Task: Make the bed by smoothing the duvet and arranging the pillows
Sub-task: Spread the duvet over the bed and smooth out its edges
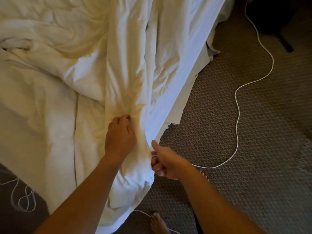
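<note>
Left hand (pixel 120 134) bunches the rumpled white fabric duvet (pixel 70 68) near the bed's corner; right hand (pixel 164 162) grips its hanging edge (presumably to pull creases flat).

The brown patterned carpet floor (pixel 253 132) to the right of the bed is open, but a thin white cord (pixel 237 115) snakes across it and passes near two bare feet (pixel 158 222). On the bed, the crumpled white duvet (pixel 67 73) rises in thick folds.
</note>
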`<move>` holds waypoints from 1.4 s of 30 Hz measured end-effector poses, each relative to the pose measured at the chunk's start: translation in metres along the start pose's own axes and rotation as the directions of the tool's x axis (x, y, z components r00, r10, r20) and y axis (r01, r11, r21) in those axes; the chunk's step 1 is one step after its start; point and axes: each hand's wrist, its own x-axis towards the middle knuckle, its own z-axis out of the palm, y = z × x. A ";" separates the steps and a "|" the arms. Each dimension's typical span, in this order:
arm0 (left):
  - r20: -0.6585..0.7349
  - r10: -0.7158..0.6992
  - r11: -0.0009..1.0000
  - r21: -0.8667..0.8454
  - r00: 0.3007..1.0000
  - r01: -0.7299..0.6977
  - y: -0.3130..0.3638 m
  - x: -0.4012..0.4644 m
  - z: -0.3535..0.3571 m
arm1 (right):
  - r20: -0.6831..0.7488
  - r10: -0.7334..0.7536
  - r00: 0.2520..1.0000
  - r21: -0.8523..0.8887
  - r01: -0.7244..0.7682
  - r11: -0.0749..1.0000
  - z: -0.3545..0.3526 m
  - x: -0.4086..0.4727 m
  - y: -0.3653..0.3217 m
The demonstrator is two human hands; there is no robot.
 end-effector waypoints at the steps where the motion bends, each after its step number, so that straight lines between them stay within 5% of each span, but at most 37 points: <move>1: 0.016 0.004 1.000 -0.009 1.000 -0.004 -0.001 -0.002 0.000 | 0.022 0.003 1.000 -0.090 -0.001 0.996 0.003 0.001 0.003; 11: 0.140 0.080 0.993 -0.094 0.987 -0.067 -0.025 0.005 -0.008 | -0.128 -0.299 0.946 -0.457 0.211 0.864 0.049 0.021 0.003; 15: 0.178 0.123 0.989 -0.105 0.976 -0.105 -0.029 0.000 -0.014 | -0.342 -0.506 0.792 -0.305 0.416 0.857 0.051 -0.002 0.019; 17: 0.209 0.124 0.991 -0.080 0.970 -0.109 -0.033 -0.004 -0.017 | -0.543 -0.502 0.673 -0.089 0.549 0.831 0.039 -0.015 0.037; 19: 0.252 0.145 0.989 -0.034 0.957 -0.141 -0.039 -0.006 -0.016 | -0.700 -0.451 0.553 -0.063 0.581 0.811 0.023 -0.031 0.057; 27: 0.290 0.113 0.979 0.133 0.950 -0.157 -0.026 -0.003 -0.002 | -0.753 -0.495 0.433 -0.192 0.575 0.795 0.010 -0.023 0.040; 31: 0.318 0.063 0.963 0.230 0.946 -0.142 -0.010 0.007 0.002 | -0.762 -0.384 0.522 -0.287 0.259 0.922 -0.043 -0.005 0.052; 35: 0.320 0.013 0.965 0.245 0.947 -0.097 0.018 0.024 -0.004 | -0.681 -0.340 0.649 -0.414 0.042 0.909 -0.071 0.001 0.025; 37: 0.272 0.016 0.968 0.239 0.962 -0.083 0.036 0.033 -0.009 | -0.682 -0.334 0.651 -0.458 -0.025 0.888 -0.077 0.002 -0.001; 42: 0.169 0.152 0.978 0.116 0.974 -0.173 0.078 0.073 -0.025 | -0.605 -0.519 0.604 -0.525 0.188 0.830 -0.076 -0.007 -0.088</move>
